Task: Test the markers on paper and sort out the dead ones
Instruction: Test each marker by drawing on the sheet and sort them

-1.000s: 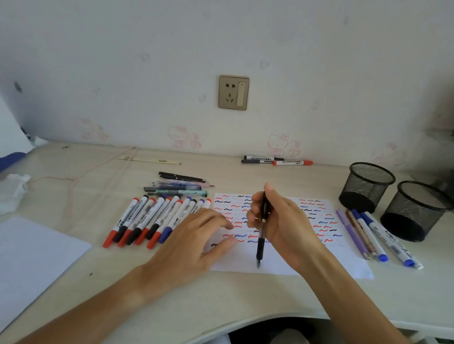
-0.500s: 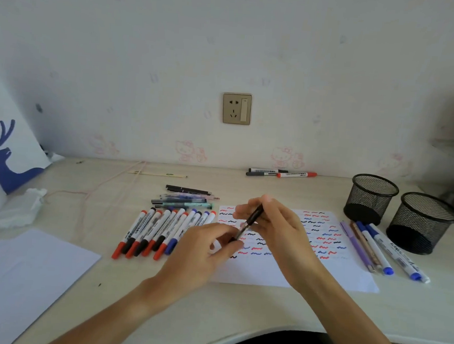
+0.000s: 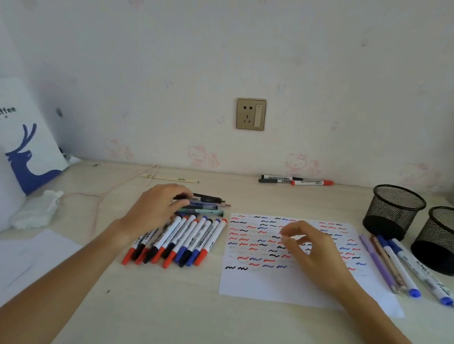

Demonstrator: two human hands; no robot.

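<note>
Left hand point(image 3: 155, 212) pinches black pen point(image 3: 205, 197) at small pile, 11 o'clock of paper point(image 3: 289, 259); right hand point(image 3: 309, 247) loosely curled, empty (release flat, parallel).

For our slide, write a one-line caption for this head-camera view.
Left hand grips a black pen beside the marker row; empty right hand hovers over the squiggle-covered test sheet.

paper point(image 3: 279, 285) centre | marker row point(image 3: 178, 241) left | mesh cups point(image 3: 395, 210) right – behind pens point(image 3: 391, 264)
</note>
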